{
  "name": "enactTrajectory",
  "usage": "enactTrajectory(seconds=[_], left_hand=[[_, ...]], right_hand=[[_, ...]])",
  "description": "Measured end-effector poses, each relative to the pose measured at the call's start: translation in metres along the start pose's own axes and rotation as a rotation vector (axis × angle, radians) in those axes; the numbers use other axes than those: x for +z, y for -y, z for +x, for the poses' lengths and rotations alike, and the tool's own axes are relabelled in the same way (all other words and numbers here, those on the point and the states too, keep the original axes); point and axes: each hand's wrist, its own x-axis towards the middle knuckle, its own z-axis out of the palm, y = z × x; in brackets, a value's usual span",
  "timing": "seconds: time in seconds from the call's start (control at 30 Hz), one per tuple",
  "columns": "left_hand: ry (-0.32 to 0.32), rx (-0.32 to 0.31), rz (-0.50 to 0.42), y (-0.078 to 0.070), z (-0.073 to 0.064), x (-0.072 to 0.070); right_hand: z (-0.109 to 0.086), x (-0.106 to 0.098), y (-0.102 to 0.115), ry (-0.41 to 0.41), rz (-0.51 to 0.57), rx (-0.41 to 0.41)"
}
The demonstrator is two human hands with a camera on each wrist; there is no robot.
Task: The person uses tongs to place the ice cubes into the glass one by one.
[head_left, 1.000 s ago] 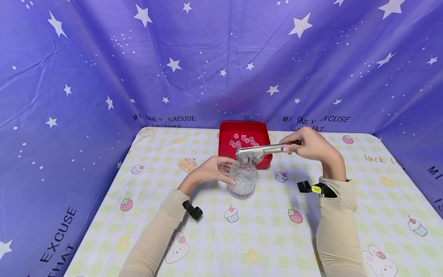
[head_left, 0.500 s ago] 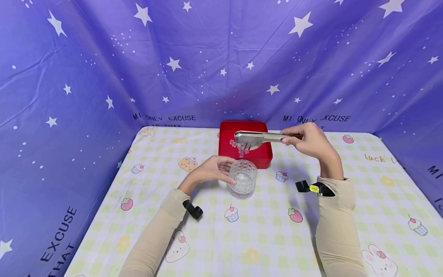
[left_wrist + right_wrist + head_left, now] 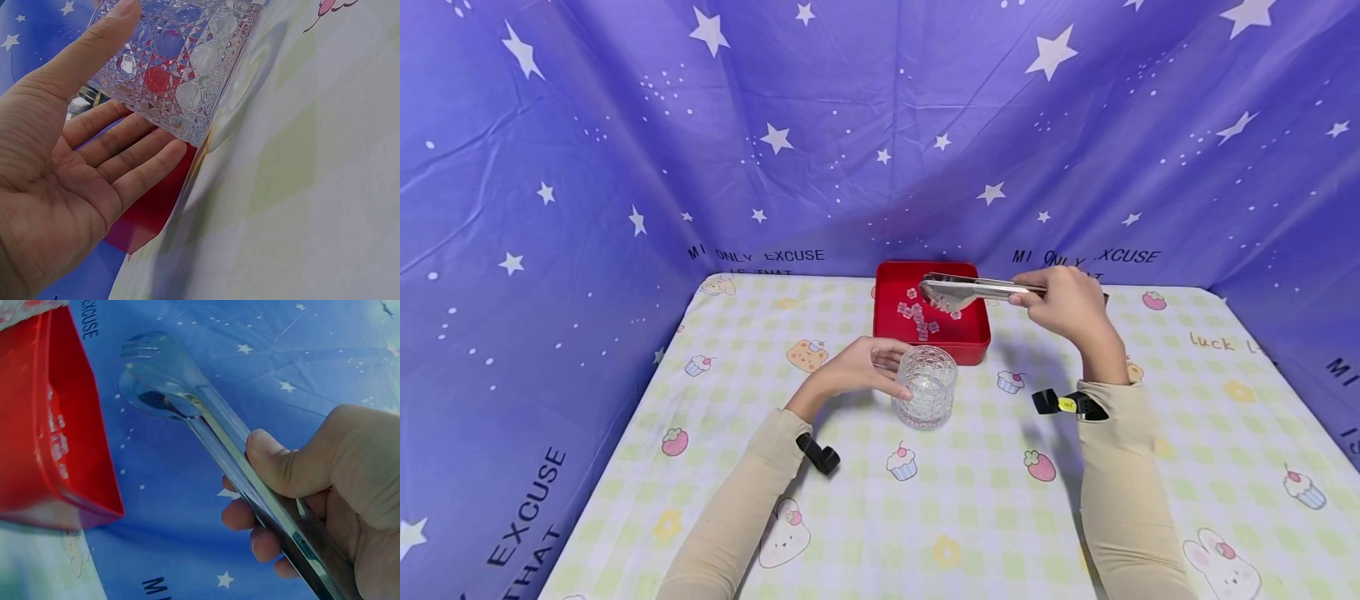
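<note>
A clear cut-glass tumbler (image 3: 927, 387) stands upright on the table. My left hand (image 3: 861, 371) holds it from the left side, thumb in front and fingers behind; the left wrist view shows these fingers (image 3: 134, 159) nearly straight at the glass. With my right hand (image 3: 1063, 304) I grip metal tongs (image 3: 992, 289), thumb on one arm and fingers round the other. The tips of the tongs hang over the red box (image 3: 973, 352), slightly apart, and nothing shows between them in the right wrist view. Several small clear pieces (image 3: 919, 317) lie on the box's floor.
A light checked cloth with printed cupcakes, strawberries and rabbits covers the table (image 3: 850, 525). Blue star-printed curtain (image 3: 865, 108) hangs behind and on both sides, right at the box's back. Black wrist cameras (image 3: 1067, 404) are strapped on both sleeves.
The tongs have moved from over the tumbler up and back over the red box. Clear pieces now lie spread toward the box's front. My left hand and the tumbler have stayed put.
</note>
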Motion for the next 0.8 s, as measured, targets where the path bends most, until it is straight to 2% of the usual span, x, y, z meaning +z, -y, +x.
enactTrajectory(seconds=[0.37, 0.8], left_hand=[[-0.007, -0.008, 0.004, 0.0, -0.001, 0.0], [-0.004, -0.009, 0.011, 0.001, 0.0, -0.001]], right_hand=[[0.007, 0.008, -0.007, 0.067, -0.137, -0.007], [0.011, 0.019, -0.013, 0.095, -0.165, -0.048]])
